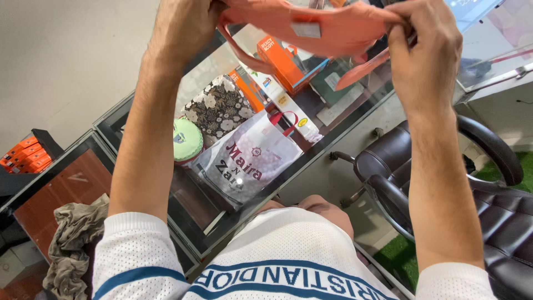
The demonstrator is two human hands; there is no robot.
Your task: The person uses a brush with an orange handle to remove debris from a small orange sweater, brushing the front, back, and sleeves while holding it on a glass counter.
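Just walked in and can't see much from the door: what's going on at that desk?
A person holds an orange cloth bag up with both hands, the left hand gripping one end and the right hand pinching the other. Below it, on the glass desk, lie a white shopping bag, a floral pouch, a green round tin and some orange boxes. A dark office chair stands beside the desk.
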